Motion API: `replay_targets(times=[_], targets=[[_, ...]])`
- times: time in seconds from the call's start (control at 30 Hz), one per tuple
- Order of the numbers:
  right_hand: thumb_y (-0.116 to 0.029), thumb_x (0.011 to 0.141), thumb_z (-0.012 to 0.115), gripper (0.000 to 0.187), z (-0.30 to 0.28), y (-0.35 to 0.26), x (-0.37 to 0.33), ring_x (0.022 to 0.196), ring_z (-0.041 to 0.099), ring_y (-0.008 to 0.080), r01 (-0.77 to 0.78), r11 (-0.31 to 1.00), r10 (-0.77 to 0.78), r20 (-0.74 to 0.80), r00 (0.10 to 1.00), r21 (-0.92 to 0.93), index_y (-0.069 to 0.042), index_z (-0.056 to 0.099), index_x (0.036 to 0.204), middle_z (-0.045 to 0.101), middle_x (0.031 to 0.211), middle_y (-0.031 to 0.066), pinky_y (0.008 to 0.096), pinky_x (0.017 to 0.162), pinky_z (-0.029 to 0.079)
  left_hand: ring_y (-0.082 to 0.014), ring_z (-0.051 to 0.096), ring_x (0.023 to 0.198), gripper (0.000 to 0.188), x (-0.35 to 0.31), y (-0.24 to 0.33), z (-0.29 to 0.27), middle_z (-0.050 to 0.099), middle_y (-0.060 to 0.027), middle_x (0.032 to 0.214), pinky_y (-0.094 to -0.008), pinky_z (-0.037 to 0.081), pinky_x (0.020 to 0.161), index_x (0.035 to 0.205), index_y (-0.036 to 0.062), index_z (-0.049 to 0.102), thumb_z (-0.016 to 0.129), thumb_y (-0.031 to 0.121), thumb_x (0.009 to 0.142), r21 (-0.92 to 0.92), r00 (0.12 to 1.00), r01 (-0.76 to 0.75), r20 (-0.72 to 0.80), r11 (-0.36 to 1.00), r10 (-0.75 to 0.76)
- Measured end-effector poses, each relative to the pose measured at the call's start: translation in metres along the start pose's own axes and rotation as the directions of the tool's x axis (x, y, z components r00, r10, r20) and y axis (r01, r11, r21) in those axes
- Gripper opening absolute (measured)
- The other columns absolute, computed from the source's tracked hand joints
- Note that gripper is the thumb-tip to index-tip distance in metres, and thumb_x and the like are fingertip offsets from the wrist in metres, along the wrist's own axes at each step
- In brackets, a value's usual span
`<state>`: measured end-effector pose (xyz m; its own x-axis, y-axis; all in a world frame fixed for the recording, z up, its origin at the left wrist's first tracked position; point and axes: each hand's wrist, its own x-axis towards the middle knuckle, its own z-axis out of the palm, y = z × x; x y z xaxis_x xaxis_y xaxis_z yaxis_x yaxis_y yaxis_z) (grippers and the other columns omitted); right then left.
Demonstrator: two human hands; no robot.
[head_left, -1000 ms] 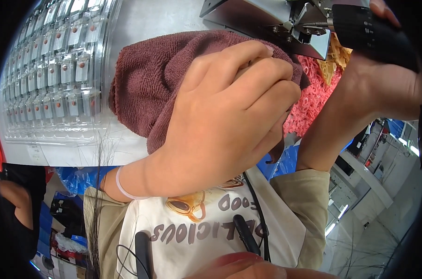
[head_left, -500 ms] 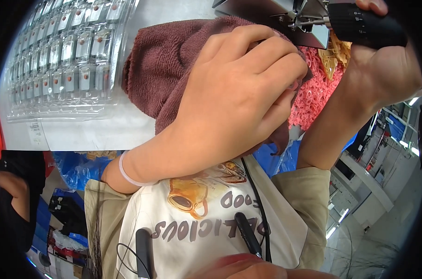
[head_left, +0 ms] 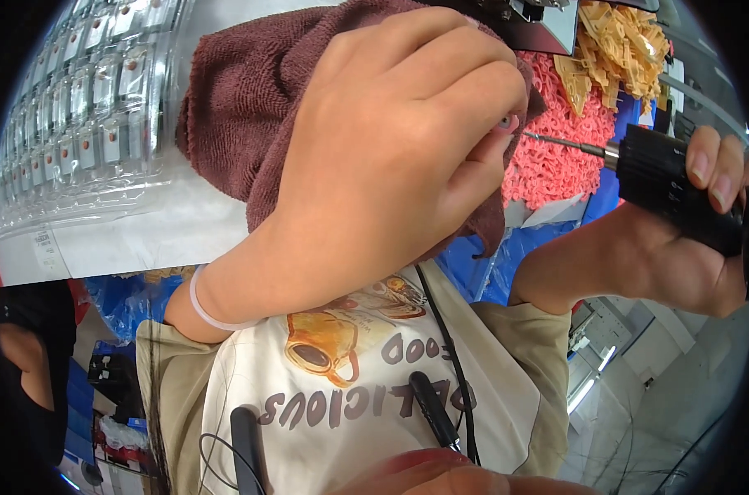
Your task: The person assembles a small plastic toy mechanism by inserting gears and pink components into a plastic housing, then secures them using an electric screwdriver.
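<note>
My left hand (head_left: 399,132) lies over a maroon towel (head_left: 234,107), its fingers curled in. Between thumb and forefinger shows a bit of a small part with a grey spot; most of it is hidden. At the right, my right hand (head_left: 671,252) is wrapped round a black electric screwdriver (head_left: 667,181). The thin metal bit (head_left: 568,143) points left, its tip just short of my left fingertips. Below the bit lies a heap of small pink ring-shaped plastic pieces (head_left: 556,169).
Clear plastic trays (head_left: 85,124) of grey parts with reddish dots cover the table's (head_left: 118,243) left side. Amber plastic pieces (head_left: 626,49) are heaped at the far right beside a dark metal device (head_left: 539,29). Blue plastic (head_left: 490,268) hangs at the near edge. Another person's arm (head_left: 28,363) shows at left.
My right hand has brought the screwdriver down and away from the metal device, to beside my left fingers. My left hand keeps its grip on the towel. The whole view has shifted slightly.
</note>
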<state>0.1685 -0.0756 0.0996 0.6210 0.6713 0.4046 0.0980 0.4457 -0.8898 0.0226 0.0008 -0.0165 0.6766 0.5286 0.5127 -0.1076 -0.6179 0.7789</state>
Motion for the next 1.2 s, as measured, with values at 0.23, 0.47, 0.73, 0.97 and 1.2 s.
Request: replay_targets(times=[0.23, 0.47, 0.73, 0.97, 1.2], targets=[[-0.034, 0.092, 0.049, 0.029, -0.023, -0.009, -0.002, 0.050, 0.051, 0.0154, 0.017, 0.997, -0.012, 0.073, 0.997, -0.069, -0.006, 0.053, 0.086, 0.053, 0.070, 0.0043, 0.0304, 0.048, 0.048, -0.0300, 0.065, 0.099, 0.020, -0.001, -0.003, 0.000, 0.069, -0.0047, 0.093, -0.0370, 0.049, 0.086, 0.086, 0.0059, 0.068, 0.074, 0.002, 0.067, 0.002, 0.987, -0.134, -0.089, 0.991, 0.133], [-0.031, 0.087, 0.049, 0.025, 0.000, 0.009, -0.017, 0.055, 0.049, 0.0154, 0.038, 0.989, -0.017, 0.145, 0.989, -0.144, -0.005, 0.052, 0.086, 0.051, 0.073, 0.0042, 0.0318, 0.054, 0.045, -0.0297, 0.064, 0.098, 0.020, 0.003, -0.003, -0.004, 0.069, -0.0048, 0.093, -0.0369, 0.049, 0.083, 0.086, 0.0062, 0.068, 0.074, 0.002, 0.067, 0.083, 0.991, -0.131, 0.033, 0.988, 0.129], [-0.027, 0.082, 0.049, 0.023, -0.003, 0.001, -0.026, 0.061, 0.047, 0.0155, 0.075, 0.972, -0.022, 0.236, 0.972, -0.221, -0.004, 0.051, 0.086, 0.049, 0.078, 0.0041, 0.0334, 0.060, 0.042, -0.0268, 0.064, 0.099, 0.020, -0.007, -0.003, 0.006, 0.069, -0.0020, 0.094, -0.0355, 0.047, 0.086, 0.086, 0.0076, 0.068, 0.074, 0.003, 0.068, -0.034, 0.997, 0.058, -0.050, 0.998, -0.060], [-0.025, 0.082, 0.048, 0.019, -0.008, 0.012, -0.033, 0.057, 0.045, 0.0145, 0.219, 0.931, -0.188, 0.130, 0.974, -0.291, -0.007, 0.047, 0.078, 0.049, 0.077, 0.0026, 0.0337, 0.054, 0.038, -0.0255, 0.064, 0.097, 0.020, -0.008, -0.003, 0.007, 0.068, -0.0008, 0.093, -0.0358, 0.047, 0.088, 0.086, 0.0077, 0.068, 0.075, 0.003, 0.068, -0.041, 0.996, 0.071, -0.041, 0.997, -0.073], [-0.027, 0.085, 0.047, 0.022, -0.009, 0.014, -0.032, 0.060, 0.047, 0.0161, 0.197, 0.948, -0.143, 0.220, 0.965, -0.248, -0.007, 0.046, 0.075, 0.048, 0.079, 0.0038, 0.0350, 0.057, 0.040, -0.0248, 0.063, 0.096, 0.018, -0.006, -0.003, 0.008, 0.068, -0.0016, 0.094, -0.0365, 0.047, 0.092, 0.087, 0.0073, 0.067, 0.074, 0.004, 0.071, -0.052, 0.998, 0.053, -0.040, 0.997, -0.055]])
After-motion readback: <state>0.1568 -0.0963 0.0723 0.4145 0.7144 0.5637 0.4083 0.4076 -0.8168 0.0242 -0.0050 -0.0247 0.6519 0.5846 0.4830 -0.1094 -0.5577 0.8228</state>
